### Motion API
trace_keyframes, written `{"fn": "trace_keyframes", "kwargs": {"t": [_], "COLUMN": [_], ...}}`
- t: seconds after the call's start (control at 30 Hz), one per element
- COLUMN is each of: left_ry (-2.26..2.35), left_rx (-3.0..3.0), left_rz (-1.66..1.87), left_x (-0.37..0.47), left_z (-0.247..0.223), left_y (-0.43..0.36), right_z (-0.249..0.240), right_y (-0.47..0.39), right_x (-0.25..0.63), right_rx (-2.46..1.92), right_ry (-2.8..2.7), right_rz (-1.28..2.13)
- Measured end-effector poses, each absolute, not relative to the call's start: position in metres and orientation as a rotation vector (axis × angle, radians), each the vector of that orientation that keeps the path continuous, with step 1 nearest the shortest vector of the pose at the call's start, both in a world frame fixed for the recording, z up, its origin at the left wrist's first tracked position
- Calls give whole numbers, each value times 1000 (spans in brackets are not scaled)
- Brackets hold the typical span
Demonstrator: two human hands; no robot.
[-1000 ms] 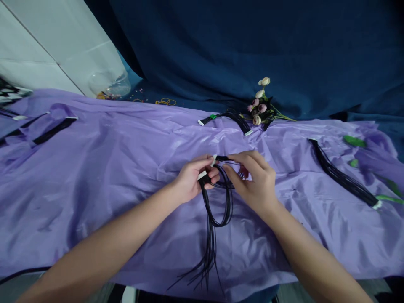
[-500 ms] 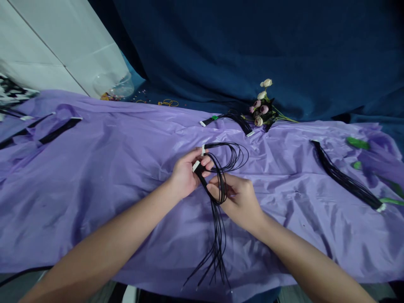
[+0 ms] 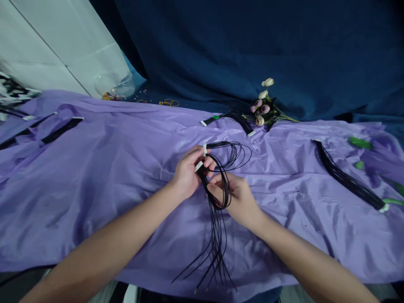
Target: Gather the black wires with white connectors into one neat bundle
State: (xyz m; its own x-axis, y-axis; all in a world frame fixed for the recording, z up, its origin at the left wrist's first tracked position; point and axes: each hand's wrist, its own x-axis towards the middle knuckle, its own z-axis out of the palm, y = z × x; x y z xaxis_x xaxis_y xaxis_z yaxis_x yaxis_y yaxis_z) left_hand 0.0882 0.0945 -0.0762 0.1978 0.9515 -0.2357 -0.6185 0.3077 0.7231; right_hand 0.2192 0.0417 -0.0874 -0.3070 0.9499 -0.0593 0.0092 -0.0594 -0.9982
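The person's left hand (image 3: 188, 176) and right hand (image 3: 237, 198) are ungloved, with slim fingers (image 3: 195, 155). The left forearm (image 3: 120, 235) and right forearm (image 3: 303, 248) are bare, smooth and slender, widening evenly from narrow wrists (image 3: 177, 190).

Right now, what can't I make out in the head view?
Head view, right hand: looped wires cross in front of its fingers, hiding its exact grip.
Head view, left hand: the lower white plug and wires hide part of its fingers.
Head view, any slots in that plug: too small to see.
Head view, jumbled heap: cut off by the left edge.
Head view, clear tub: too blurred to tell what it holds.
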Motion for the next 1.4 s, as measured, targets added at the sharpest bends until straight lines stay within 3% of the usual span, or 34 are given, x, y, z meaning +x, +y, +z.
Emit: {"fn": "trace_keyframes", "kwargs": {"t": [0.2, 0.4, 0.57, 0.9, 1.1, 1.23, 1.4], "left_ry": [726, 759, 794, 751, 715, 716, 719], "left_rx": [555, 538, 525, 540, 457, 377, 280], "left_rz": [1182, 1198, 1217, 1208, 1192, 1122, 1060], "left_x": [88, 89, 90, 87, 84, 82, 82], "left_z": [-77, -73, -71, -78, -76, -70, -57], "left_y": [95, 94, 95, 97, 99, 99, 98], "right_z": [-88, -83, -84, -64, -50, -42, -41], "right_y": [43, 38, 35, 47, 48, 48, 49], "right_x": [219, 217, 216, 236, 250, 259, 271], "right_rx": [-1075, -1198, -1191, -1043, -939, -880, -901], "right_ry": [-1338, -1552, -1574, -1064, -1002, -1148, -1372], "right_rz": [1544, 1188, 1131, 1656, 1761, 1651, 1257]}}
